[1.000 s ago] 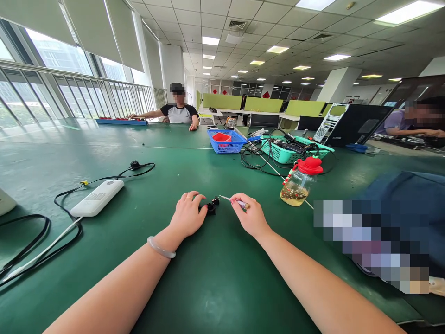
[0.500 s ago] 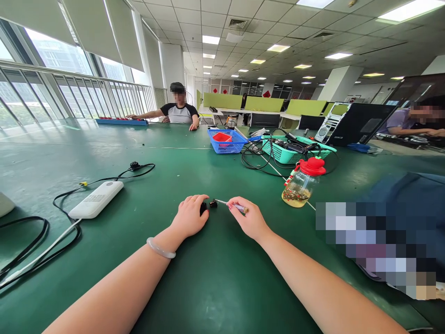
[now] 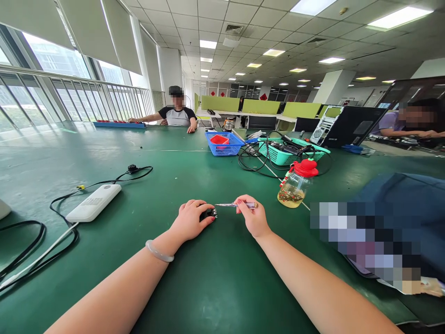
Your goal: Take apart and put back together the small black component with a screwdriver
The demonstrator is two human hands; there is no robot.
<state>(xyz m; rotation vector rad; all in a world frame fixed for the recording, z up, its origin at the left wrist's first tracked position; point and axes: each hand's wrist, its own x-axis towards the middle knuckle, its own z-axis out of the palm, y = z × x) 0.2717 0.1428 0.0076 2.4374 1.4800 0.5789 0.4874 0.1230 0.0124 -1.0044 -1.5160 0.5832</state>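
Observation:
My left hand (image 3: 192,221) rests on the green table (image 3: 215,283) with its fingers closed around a small black part (image 3: 209,213). A pale bangle (image 3: 159,252) circles that wrist. My right hand (image 3: 253,217) pinches a thin clear-handled screwdriver (image 3: 236,204) held level, its metal tip pointing left just above the black part. The two hands are a short gap apart in the middle of the view.
A white power strip (image 3: 93,202) with black and white cables lies to the left. A red-lidded jar (image 3: 296,183) stands right of my hands. Behind it are a blue basket (image 3: 222,144) and a teal basket (image 3: 290,152) with cables. Two other people sit at the table.
My left hand has drawn the black part in under its fingers. The right hand has lifted the screwdriver from a downward slant to level, with its tip off the part.

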